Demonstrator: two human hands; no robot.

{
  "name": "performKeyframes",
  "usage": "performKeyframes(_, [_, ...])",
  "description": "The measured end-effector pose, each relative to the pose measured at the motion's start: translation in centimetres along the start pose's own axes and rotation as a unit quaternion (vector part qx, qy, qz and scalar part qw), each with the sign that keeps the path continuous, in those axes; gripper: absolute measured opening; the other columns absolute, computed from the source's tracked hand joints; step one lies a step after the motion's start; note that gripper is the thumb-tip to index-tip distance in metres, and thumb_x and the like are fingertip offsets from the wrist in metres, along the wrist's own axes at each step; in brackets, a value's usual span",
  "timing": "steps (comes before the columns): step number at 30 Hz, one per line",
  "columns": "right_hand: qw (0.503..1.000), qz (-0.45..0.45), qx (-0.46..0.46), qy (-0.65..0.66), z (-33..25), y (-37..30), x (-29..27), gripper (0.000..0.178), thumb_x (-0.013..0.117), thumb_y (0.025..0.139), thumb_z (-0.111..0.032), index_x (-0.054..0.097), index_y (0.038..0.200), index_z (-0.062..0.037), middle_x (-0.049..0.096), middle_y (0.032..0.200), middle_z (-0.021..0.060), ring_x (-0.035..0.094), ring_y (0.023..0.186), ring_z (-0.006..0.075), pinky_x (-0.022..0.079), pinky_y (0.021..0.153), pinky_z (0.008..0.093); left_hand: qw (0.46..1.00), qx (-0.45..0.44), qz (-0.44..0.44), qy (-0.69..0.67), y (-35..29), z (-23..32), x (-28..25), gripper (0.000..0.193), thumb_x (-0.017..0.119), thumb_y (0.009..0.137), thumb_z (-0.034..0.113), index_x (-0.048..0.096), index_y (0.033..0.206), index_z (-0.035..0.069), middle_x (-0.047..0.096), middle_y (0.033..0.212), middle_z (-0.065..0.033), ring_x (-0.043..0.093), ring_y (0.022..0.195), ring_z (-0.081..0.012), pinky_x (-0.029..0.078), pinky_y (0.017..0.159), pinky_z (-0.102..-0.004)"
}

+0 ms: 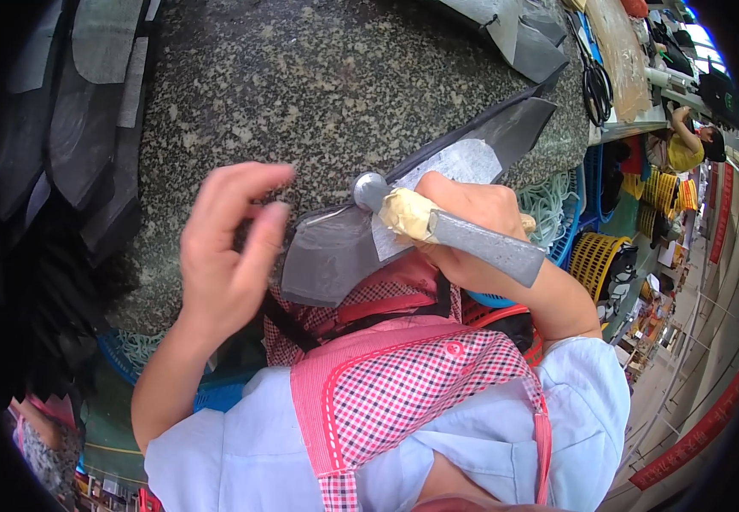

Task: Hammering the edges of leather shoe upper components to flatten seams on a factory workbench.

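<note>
At the near edge of the speckled stone surface [241, 94], the right grip [472, 218] is closed in a fist around the handle of a hammer [489, 243], its metal head slanting across the front of the fist, yellowish wrapping about its middle; the hammer's rounded end sits at the upper edge of a dark sheet piece [327, 260], though whether it presses there or hovers just above cannot be told; the left grip [237, 243] is loosely spread, thumb and fingers apart and slightly blurred, with nothing seen between them, just beside the piece's left end.

The dark piece lies slantwise at the near edge of the surface, its left end toward the person and its right end pointing away, with pale grey patches on its face; its long upper edge looks turned over in a narrow strip, so the folding seems largely made; how much of that edge has been hammered does not show, since the fist and hammer cover the middle, and I would judge this piece to be partway through.

Farther out, more dark pieces [88, 128] are heaped at the left, and others [527, 43] lie at the far edge; whether these are finished or waiting cannot be told; black scissors [597, 90] lie to the right, above a blue basket [572, 224] of pale strips [547, 213].
</note>
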State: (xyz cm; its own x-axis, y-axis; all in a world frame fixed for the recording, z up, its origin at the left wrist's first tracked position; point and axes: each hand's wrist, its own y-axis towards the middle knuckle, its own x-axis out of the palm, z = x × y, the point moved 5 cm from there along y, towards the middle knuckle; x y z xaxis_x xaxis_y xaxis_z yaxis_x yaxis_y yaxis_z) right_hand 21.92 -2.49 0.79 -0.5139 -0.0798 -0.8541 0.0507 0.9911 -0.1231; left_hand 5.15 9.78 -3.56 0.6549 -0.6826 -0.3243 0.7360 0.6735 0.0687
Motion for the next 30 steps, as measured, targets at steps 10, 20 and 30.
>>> performKeyframes(10, [0.996, 0.073, -0.013, 0.042, 0.3, -0.4, 0.4, 0.026, 0.07, 0.078, -0.022, 0.048, 0.08, -0.0087, 0.056, 0.063, 0.0076, 0.061, 0.059, 0.0295, 0.045, 0.047, 0.039, 0.964, -0.192, -0.167, -0.072, -1.7, 1.2, 1.9, 0.028, 0.077, 0.072, 0.018, 0.063, 0.09, 0.002, 0.055, 0.087, -0.004, 0.053, 0.077, -0.0108, 0.044, 0.068, -0.0251])
performKeyframes(20, [0.992, 0.106, -0.007, 0.065, 0.7, -0.8, 0.4, 0.026, 0.069, 0.08, -0.027, 0.049, 0.082, -0.01, 0.056, 0.063, 0.0083, 0.061, 0.058, 0.0303, 0.044, 0.047, 0.039, 0.897, -0.208, -0.135, -0.367, -4.2, 0.8, 2.4, 0.035, 0.055, 0.089, 0.01, 0.047, 0.123, 0.002, 0.053, 0.1, -0.0026, 0.05, 0.089, -0.0074, 0.039, 0.079, -0.0201])
performKeyframes(30, [0.994, 0.092, -0.011, 0.059, 0.2, -0.8, 0.3, 0.024, 0.068, 0.082, -0.026, 0.054, 0.084, -0.0072, 0.058, 0.067, 0.0133, 0.061, 0.062, 0.0343, 0.045, 0.051, 0.0387, 0.958, 0.111, -0.089, 0.25, 0.9, 4.3, 1.5, 0.029, 0.071, 0.076, 0.013, 0.065, 0.103, 0.003, 0.063, 0.089, -0.0105, 0.06, 0.081, -0.0256, 0.049, 0.075, -0.0345])
